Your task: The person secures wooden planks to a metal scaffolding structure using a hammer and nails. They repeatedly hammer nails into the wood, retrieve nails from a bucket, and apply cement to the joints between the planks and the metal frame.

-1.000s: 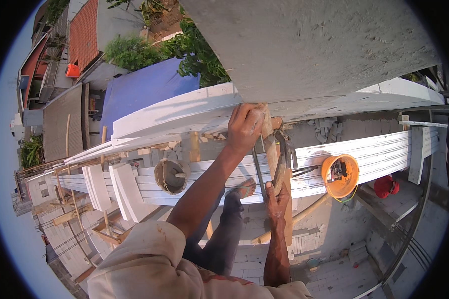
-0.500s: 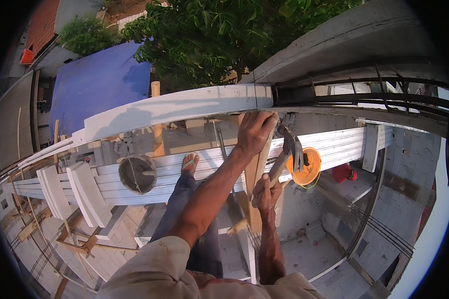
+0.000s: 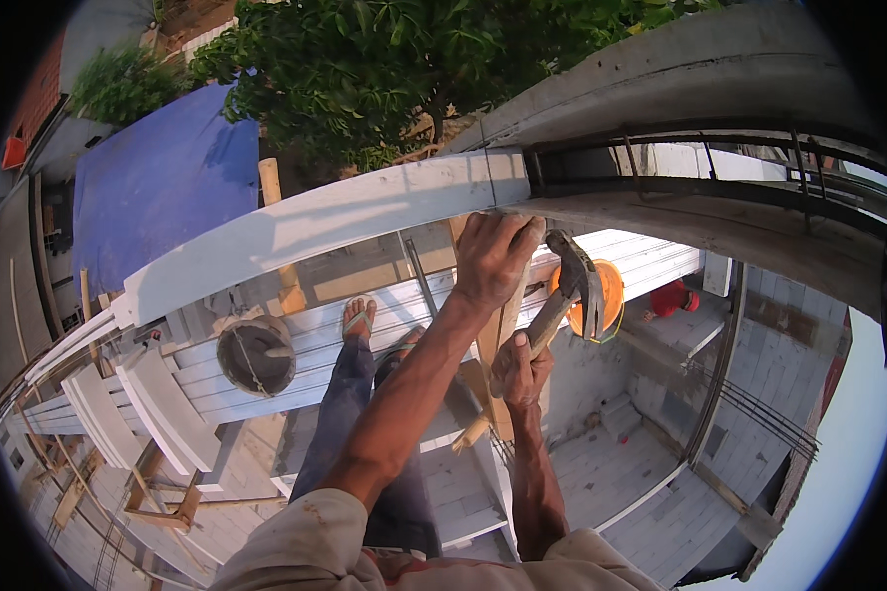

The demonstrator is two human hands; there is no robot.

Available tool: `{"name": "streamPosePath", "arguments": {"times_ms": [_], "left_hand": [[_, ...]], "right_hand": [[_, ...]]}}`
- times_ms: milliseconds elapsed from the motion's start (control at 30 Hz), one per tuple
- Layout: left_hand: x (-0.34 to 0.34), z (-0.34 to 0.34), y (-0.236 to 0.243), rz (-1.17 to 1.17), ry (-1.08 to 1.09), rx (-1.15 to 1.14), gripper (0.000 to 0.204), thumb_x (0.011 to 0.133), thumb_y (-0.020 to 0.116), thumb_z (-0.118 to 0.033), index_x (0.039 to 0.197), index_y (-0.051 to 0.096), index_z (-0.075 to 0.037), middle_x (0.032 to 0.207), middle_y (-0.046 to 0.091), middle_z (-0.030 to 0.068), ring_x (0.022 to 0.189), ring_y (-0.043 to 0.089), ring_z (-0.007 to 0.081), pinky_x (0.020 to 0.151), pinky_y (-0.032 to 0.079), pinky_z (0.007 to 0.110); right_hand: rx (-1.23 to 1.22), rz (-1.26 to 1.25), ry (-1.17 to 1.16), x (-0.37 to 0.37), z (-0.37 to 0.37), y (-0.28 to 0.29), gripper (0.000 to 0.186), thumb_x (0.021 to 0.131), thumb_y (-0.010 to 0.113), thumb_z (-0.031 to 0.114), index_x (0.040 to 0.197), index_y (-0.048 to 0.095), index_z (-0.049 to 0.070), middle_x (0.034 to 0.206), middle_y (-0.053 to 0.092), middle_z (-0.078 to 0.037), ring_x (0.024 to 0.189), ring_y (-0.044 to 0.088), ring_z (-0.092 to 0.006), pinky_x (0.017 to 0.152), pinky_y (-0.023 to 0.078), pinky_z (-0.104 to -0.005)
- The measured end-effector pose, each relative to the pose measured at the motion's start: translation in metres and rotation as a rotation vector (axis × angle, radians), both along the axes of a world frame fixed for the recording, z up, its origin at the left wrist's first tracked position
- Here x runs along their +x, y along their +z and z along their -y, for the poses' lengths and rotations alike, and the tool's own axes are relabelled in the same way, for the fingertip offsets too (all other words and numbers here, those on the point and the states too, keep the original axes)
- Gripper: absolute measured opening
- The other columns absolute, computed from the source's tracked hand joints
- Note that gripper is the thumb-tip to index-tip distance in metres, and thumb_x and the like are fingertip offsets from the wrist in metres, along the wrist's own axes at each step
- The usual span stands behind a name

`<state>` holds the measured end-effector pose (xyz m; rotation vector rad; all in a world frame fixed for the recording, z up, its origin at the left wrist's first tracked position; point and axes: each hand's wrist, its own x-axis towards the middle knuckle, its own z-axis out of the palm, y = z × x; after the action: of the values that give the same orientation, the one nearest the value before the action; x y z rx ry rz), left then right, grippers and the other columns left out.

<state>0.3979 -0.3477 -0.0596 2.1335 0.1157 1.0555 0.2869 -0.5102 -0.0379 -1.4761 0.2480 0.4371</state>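
My left hand (image 3: 495,258) is closed round the upper end of a wooden batten (image 3: 510,320), just below the concrete beam and the block wall top. In my right hand (image 3: 522,371) is a claw hammer (image 3: 583,286), gripped by its wooden handle. The hammer's steel head is raised close to the batten's top, right of my left hand. Whether it touches the wood I cannot tell. A light block wall (image 3: 315,227) curves away to the left, its end meeting the dark rebar frame.
White planks (image 3: 296,379) form the walkway under my feet. A dark mortar bucket (image 3: 256,357) stands left, an orange bucket (image 3: 609,295) right, and a red object (image 3: 672,298) beyond it. Rebar (image 3: 759,192) spans the right. Beyond the wall are a blue tarp (image 3: 168,187) and a tree (image 3: 384,74).
My view has shifted and tilted slightly. The hammer's head has swung a little rightward, and my right hand is slightly higher. Both grips stay the same.
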Motion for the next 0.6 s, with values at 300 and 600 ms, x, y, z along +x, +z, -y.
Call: {"name": "streamPosePath", "arguments": {"times_ms": [300,600], "left_hand": [[-0.003,0.005,0.014,-0.067,0.034,-0.044,0.03,0.072,0.079,0.001,0.1,0.076,-0.009,0.095,0.068,0.0034,0.082,0.066,0.0239,0.076,0.048,0.038],[-0.002,0.005,0.017,-0.052,0.053,-0.032,0.029,0.071,0.08,0.001,0.098,0.077,-0.008,0.09,0.068,0.0038,0.081,0.066,0.0237,0.075,0.047,0.038]], "right_hand": [[-0.022,-0.055,-0.062,-0.003,0.004,0.014,0.033,0.105,0.06,0.026,0.08,0.05,0.007,0.06,0.043,0.003,0.048,0.038,-0.0056,0.043,0.03,-0.0259],[-0.014,-0.013,0.032,0.006,0.007,0.004,0.035,0.105,0.059,0.024,0.076,0.051,0.006,0.058,0.046,0.002,0.047,0.041,-0.0066,0.042,0.032,-0.026]]}}
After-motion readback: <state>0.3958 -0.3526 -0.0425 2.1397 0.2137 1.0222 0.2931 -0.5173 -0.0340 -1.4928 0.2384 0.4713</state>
